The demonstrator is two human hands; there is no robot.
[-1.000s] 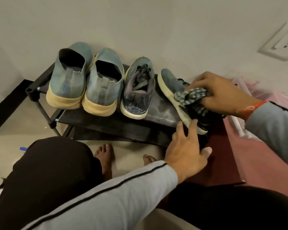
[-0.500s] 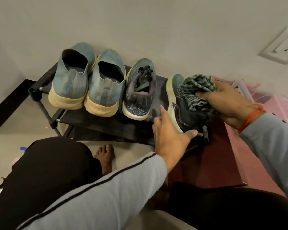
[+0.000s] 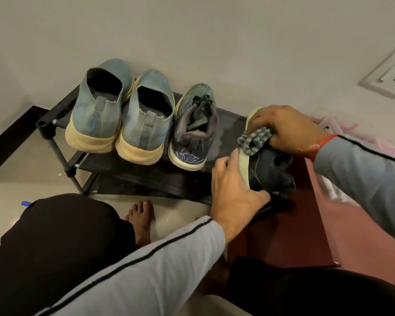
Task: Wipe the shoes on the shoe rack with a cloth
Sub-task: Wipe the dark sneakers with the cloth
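Observation:
A low black shoe rack stands against the wall. On it sit two blue slip-on shoes with cream soles and one dark laced sneaker. At the rack's right end, a second dark sneaker lies tipped on its side. My left hand grips its heel and pale sole. My right hand holds a grey striped cloth bunched against the shoe's upper side near the toe.
A dark red surface lies under the tipped shoe to the right. Pink and white plastic bags sit further right. A wall socket is at upper right. My knees and a bare foot are in front of the rack.
My left hand has closed round the sneaker's heel and sole. My right hand slid the cloth along the shoe, back from the toe end toward the middle.

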